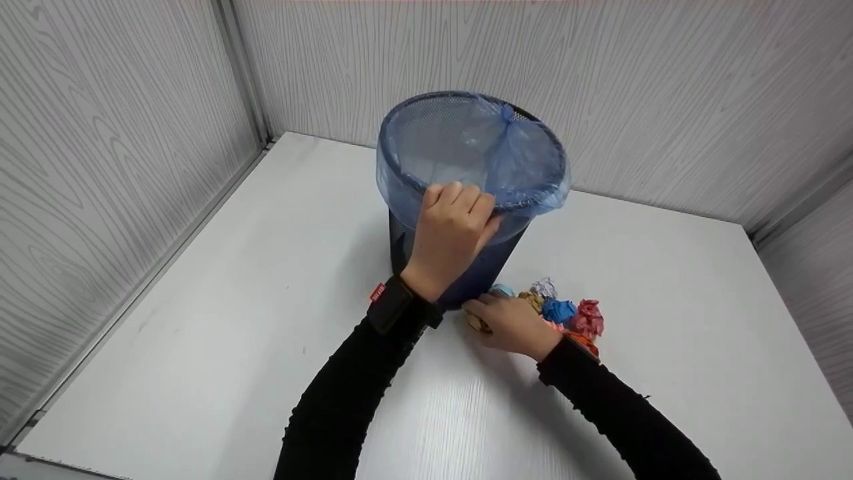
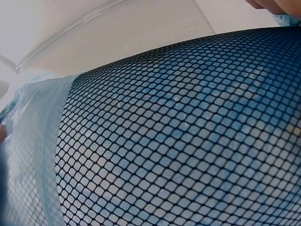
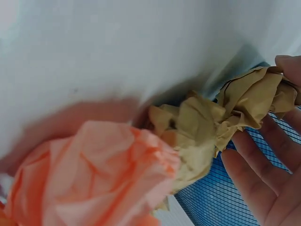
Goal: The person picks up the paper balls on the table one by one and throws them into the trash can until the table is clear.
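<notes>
A dark mesh wastebasket stands on the white table, lined with a translucent blue plastic bag folded over its rim. My left hand grips the near rim through the bag, and mesh fills most of the left wrist view. Down at the basket's base, my right hand holds a tan crumpled paper ball between thumb and fingers. Against it lies another tan paper ball, with a salmon-coloured one closer to the camera.
Several more crumpled paper balls lie right of the basket, among them a blue one, a red one and a whitish one. Wood-grain panels enclose the table at the back and sides.
</notes>
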Action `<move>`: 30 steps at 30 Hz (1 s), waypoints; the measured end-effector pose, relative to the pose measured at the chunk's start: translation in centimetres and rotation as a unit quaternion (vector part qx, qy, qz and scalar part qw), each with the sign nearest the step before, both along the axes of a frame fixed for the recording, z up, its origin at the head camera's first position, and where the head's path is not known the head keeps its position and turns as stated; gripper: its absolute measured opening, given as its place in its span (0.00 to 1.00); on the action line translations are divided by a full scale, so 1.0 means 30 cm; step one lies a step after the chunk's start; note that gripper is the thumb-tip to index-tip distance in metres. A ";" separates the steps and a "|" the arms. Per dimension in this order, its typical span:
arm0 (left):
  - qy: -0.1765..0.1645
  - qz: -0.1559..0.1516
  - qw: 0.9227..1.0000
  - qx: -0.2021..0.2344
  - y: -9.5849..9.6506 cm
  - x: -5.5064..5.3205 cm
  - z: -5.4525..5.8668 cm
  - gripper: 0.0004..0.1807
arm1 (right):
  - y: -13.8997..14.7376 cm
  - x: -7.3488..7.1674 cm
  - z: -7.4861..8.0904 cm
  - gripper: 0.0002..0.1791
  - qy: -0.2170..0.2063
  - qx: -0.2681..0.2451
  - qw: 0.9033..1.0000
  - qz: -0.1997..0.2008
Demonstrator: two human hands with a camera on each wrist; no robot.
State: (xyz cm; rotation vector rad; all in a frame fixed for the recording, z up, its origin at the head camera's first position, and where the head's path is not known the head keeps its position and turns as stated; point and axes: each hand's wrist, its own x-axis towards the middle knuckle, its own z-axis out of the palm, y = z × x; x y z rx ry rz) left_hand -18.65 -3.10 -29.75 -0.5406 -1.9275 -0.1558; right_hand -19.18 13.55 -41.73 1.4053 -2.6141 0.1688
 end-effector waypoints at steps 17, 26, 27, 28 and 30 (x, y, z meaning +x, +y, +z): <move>0.011 0.010 1.000 0.001 0.004 -0.009 -0.006 0.13 | 0.064 0.135 0.303 0.27 0.029 -0.186 0.982 -0.003; -0.005 0.015 1.000 -0.014 0.003 -0.009 0.002 0.12 | 0.072 0.207 0.475 0.22 0.087 -0.311 0.944 0.062; -0.008 0.015 1.000 -0.014 0.003 -0.009 0.003 0.12 | 0.071 0.205 0.490 0.22 0.092 -0.321 0.941 0.062; -0.010 0.015 1.000 -0.014 0.003 -0.009 0.004 0.12 | 0.070 0.200 0.504 0.22 0.096 -0.329 0.938 0.061; -0.015 0.013 1.000 -0.012 0.003 -0.010 0.005 0.13 | 0.067 0.185 0.529 0.22 0.102 -0.342 0.932 0.058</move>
